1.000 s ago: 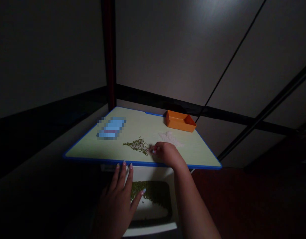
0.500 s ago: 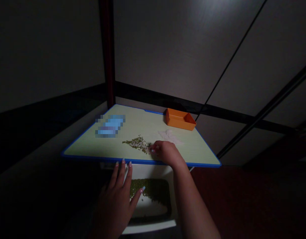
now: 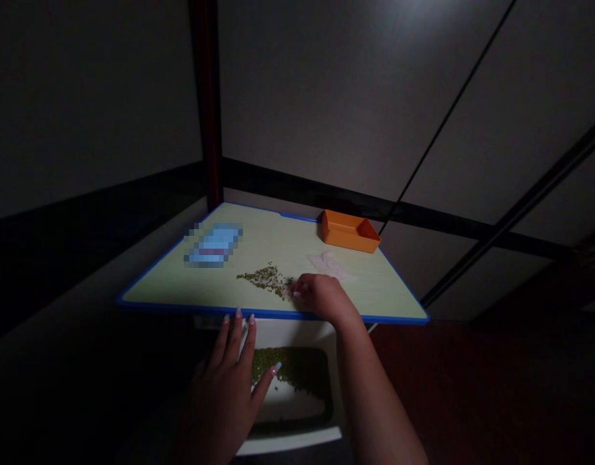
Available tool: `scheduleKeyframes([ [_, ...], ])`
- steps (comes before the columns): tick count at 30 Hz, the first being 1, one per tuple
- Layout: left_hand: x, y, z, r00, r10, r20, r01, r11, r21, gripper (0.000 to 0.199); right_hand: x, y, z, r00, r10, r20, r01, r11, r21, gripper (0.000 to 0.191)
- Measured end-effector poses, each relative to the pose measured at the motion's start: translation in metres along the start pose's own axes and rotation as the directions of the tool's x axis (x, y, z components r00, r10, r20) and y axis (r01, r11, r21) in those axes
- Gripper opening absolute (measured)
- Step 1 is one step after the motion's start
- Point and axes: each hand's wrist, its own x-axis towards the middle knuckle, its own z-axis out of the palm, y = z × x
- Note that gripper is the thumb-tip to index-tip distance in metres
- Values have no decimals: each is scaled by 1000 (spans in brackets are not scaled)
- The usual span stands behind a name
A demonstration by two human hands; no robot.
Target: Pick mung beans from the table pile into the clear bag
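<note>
My right hand (image 3: 321, 296) rests on the pale, blue-rimmed board (image 3: 181, 284), its fingers curled and pinched at the right end of a scatter of green beans (image 3: 265, 279) mixed with white grains. What the fingertips hold, if anything, is hidden. Just beyond that hand lies a loose pile of white grains (image 3: 329, 263), which look like rice. My left hand (image 3: 234, 381) is open, fingers spread, with the fingertips at the board's front edge. Below the board is a white drawer-like container (image 3: 297, 442) with many green beans (image 3: 297, 368) inside, partly covered by my left hand.
An orange open box (image 3: 350, 239) stands at the board's back right corner. A blurred blue flat item (image 3: 214, 245) lies on the left side. Pale panels (image 3: 350, 97) rise behind the board, and a dark reddish floor (image 3: 447, 387) shows at right.
Almost nothing differs. My right hand stays at the beans with its fingers slightly shifted, and my left hand keeps its place. The whole view has moved very slightly.
</note>
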Motion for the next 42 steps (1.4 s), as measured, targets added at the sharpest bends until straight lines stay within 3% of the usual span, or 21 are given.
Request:
scheduleKeyframes([
  [11, -1, -3, 5, 999, 17, -30, -17, 1000, 13, 70, 4, 3, 4, 1000, 10, -23, -10, 1000, -25, 20],
  [22, 0, 1, -3, 1000, -15, 26, 15, 1000, 17, 68, 7, -1, 6, 998, 44, -47, -46, 997, -56, 19],
  [29, 0, -2, 5, 998, 24, -60, -23, 1000, 17, 72, 6, -5, 3, 999, 31, -40, -32, 999, -27, 19],
  [42, -1, -2, 4, 999, 17, -37, -16, 999, 43, 71, 8, 0, 5, 999, 24, -26, -24, 1000, -13, 19],
])
